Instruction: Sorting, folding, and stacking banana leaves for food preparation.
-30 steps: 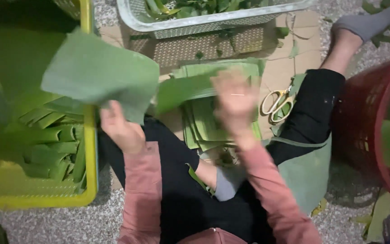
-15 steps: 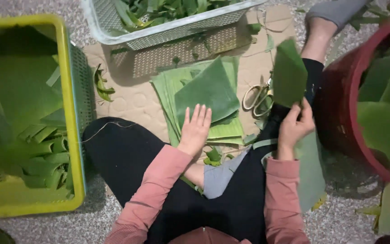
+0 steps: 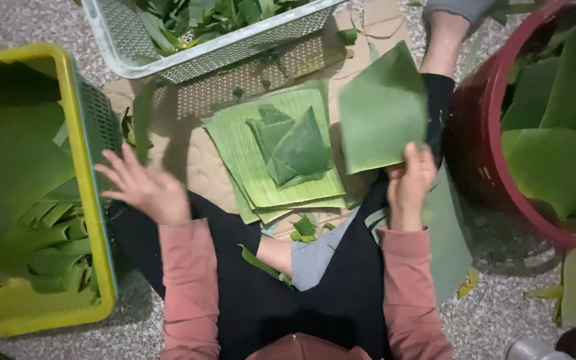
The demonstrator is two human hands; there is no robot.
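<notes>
Now, left to right:
Yellow plastic crate [image 3: 91,167]: sitting at your left, holding green leaf strips.
Left hand [image 3: 145,188]: you are spreading it open and empty beside the crate's rim.
Stack of square green leaf sheets [image 3: 261,167]: lying on the cardboard between your hands, folded pieces on top.
Right hand [image 3: 411,183]: you are pinching a cut green leaf sheet [image 3: 381,110] upright by its lower edge.
Red plastic tub [image 3: 481,147]: standing at your right, holding large leaves.

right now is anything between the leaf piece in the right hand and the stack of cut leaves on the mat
Nothing visible. The right hand holds the leaf piece just beside the stack, open air between. A folded leaf lies on top of the stack.
</notes>
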